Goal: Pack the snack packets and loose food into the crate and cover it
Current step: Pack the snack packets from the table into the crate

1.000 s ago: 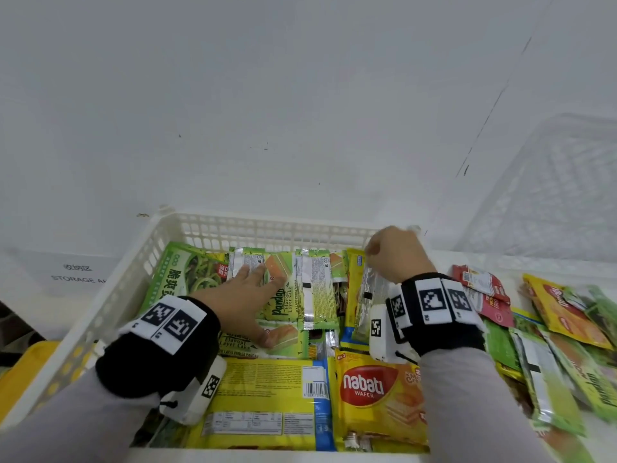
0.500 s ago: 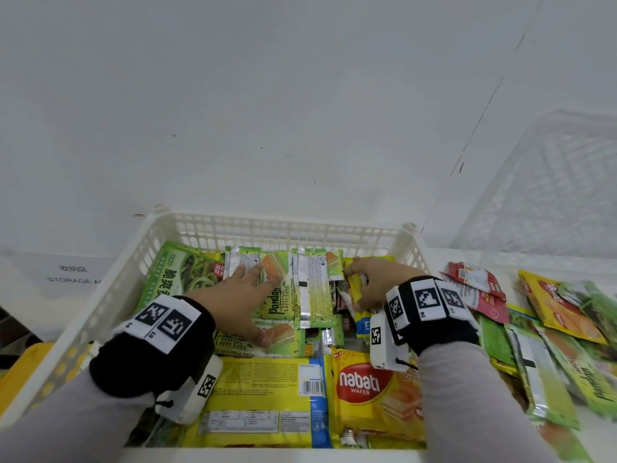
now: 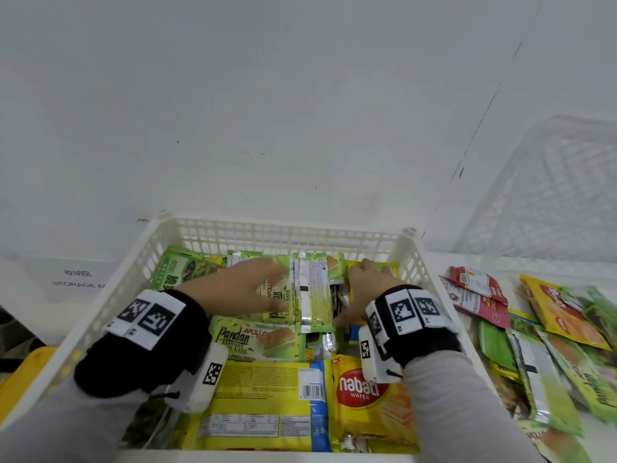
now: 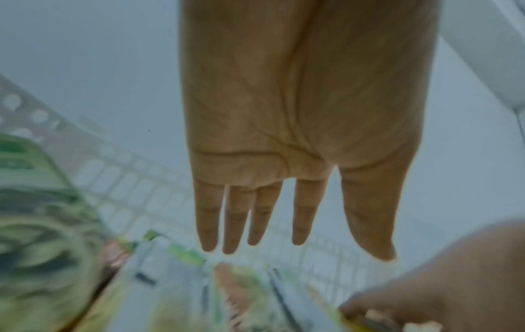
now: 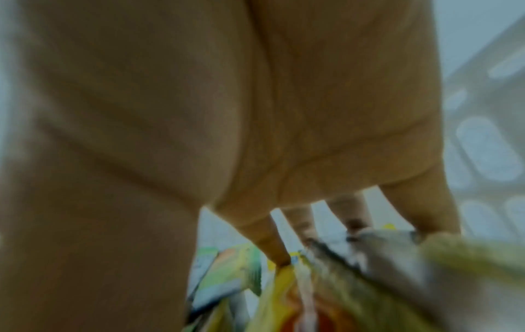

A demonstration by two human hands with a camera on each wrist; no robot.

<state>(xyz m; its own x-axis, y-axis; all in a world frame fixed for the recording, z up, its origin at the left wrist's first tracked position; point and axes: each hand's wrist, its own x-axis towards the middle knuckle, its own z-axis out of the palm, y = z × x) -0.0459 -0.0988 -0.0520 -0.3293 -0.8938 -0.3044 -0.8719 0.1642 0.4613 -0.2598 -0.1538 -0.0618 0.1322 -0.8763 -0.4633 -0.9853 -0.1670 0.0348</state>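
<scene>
A white slatted crate (image 3: 283,228) holds many snack packets: green Pandan cake packets (image 3: 260,339), a green bag (image 3: 173,272) at the left, a big yellow packet (image 3: 260,396) and a Nabati wafer packet (image 3: 367,396) in front. My left hand (image 3: 267,282) lies flat with straight fingers over the Pandan packets; the left wrist view shows the left hand (image 4: 298,224) spread just above them. My right hand (image 3: 364,282) presses its fingers on a yellow packet (image 3: 389,267) at the crate's back right, beside an upright green packet (image 3: 315,292). The right wrist view is blurred.
Several loose packets (image 3: 561,312), red, yellow and green, lie on the white surface right of the crate. A second white slatted piece (image 3: 551,195) leans at the back right. A wall stands just behind. A paper label (image 3: 76,282) and something yellow (image 3: 23,372) sit at the left.
My right hand came down from the crate's far right corner into the crate and now rests on the yellow packet. My left hand slid slightly forward and right over the Pandan packets.
</scene>
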